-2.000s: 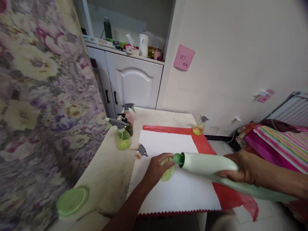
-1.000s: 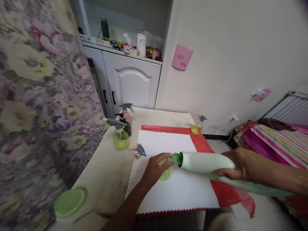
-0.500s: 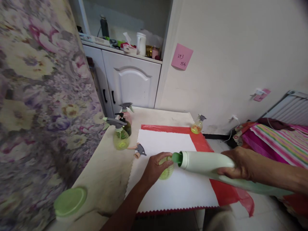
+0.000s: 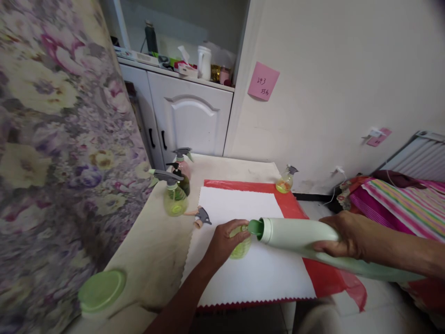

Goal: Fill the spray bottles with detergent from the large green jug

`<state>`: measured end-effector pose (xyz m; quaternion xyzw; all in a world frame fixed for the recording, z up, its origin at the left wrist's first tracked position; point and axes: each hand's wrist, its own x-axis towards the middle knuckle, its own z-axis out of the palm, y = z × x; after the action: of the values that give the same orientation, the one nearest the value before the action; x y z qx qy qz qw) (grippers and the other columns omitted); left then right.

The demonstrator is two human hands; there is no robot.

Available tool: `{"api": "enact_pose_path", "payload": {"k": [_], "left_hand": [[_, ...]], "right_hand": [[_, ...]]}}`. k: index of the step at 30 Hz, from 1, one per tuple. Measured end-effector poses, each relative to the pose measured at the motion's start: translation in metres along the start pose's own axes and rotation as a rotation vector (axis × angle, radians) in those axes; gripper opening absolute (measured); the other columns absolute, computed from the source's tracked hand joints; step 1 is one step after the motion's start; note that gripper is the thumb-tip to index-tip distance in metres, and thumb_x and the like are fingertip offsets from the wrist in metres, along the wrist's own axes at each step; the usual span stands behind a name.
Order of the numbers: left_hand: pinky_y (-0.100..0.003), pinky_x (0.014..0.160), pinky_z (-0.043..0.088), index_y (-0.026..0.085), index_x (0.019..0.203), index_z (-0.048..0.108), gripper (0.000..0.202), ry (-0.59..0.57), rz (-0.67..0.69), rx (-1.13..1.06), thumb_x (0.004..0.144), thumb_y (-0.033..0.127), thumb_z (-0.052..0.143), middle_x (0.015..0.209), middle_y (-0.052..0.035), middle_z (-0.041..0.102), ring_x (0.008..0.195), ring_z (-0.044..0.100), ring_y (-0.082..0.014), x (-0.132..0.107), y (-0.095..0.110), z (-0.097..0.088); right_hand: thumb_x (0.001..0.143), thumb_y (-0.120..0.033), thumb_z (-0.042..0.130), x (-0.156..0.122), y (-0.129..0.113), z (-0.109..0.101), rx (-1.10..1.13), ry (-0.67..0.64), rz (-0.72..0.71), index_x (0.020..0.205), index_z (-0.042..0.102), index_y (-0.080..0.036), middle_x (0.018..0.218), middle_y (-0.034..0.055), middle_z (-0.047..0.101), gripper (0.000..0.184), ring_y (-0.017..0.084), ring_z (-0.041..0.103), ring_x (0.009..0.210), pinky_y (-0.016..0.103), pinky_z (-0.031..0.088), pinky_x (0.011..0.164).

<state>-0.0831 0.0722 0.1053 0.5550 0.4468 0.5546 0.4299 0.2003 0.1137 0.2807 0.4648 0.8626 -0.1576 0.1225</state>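
My left hand (image 4: 226,239) is closed around the neck of a yellow-green clear spray bottle (image 4: 239,248), which stands on a white sheet (image 4: 264,278) without its spray head. In my right hand (image 4: 342,236) is a large pale green detergent bottle (image 4: 295,233), tilted nearly level. Its green spout (image 4: 256,227) sits right at the small bottle's mouth, and a thin strand of liquid seems to show there. A loose grey and peach spray head (image 4: 200,217) lies at the sheet's left edge.
Yellow (image 4: 175,202) and pink (image 4: 182,167) spray bottles and a dark pump bottle (image 4: 184,184) stand at the table's back left. Another small spray bottle (image 4: 285,182) is at the back right. A green lid (image 4: 102,291) is front left; red plastic (image 4: 327,278) hangs over the right edge.
Hands and bottles hold almost the same positions. A thin strand of liquid now shows between the spout and the small bottle's mouth.
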Motion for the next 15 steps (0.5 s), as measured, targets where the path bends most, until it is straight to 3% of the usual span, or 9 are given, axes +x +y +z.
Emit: {"api": "enact_pose_path", "payload": {"k": [15], "left_hand": [[-0.030,0.091,0.046,0.021,0.100,0.071,0.024,-0.014,0.013,0.019,0.079,0.032,0.067,0.105,-0.0046,0.073,0.102,0.065,-0.0227,-0.0006,-0.0021,-0.0002]], "right_hand": [[0.080,-0.064,0.055,-0.0010,-0.0047,-0.0008,-0.022,-0.002,0.022,0.081,0.065,-0.017,0.068,0.0052,0.067,0.048,0.018,0.058,0.055,0.025,0.036,0.049]]}}
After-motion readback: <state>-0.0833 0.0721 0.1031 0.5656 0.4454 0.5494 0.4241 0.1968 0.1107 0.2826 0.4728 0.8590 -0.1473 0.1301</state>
